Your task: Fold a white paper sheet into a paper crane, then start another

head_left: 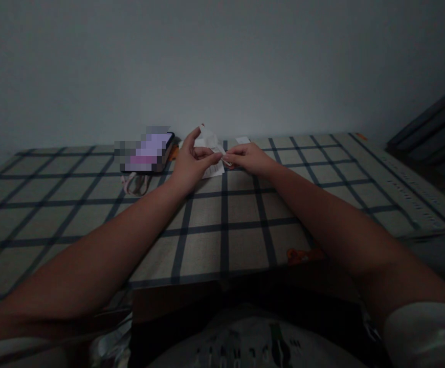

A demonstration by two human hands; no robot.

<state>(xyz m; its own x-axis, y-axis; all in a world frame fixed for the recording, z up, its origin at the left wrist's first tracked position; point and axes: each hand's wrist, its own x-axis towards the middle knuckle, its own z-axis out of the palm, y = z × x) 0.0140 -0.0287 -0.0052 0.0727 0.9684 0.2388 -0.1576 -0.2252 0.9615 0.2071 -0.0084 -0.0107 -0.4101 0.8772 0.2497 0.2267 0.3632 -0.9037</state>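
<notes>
In the head view, both hands meet over the far part of the checked cloth, with a white paper between them, left of the right fingertips and mostly behind or under the left fingers. The left hand has its thumb and a bent finger closed on the paper's right side, while its index finger stands raised along the far, upright part of the sheet. The right hand comes in from the right, thumb and forefinger pinched together on the paper's right edge, just beside the left thumb tip. The visible stretch of paper runs from that raised far end down to a flat near edge, so it lies roughly across the line of the right fingers; the left hand hides too much to be sure of its long axis. The left hand is the nearer, covering the paper's middle, and the right touches only the edge. A phone sits left of the left hand, a pale cable loops on its near side, and a white scrap lies beyond the right hand
</notes>
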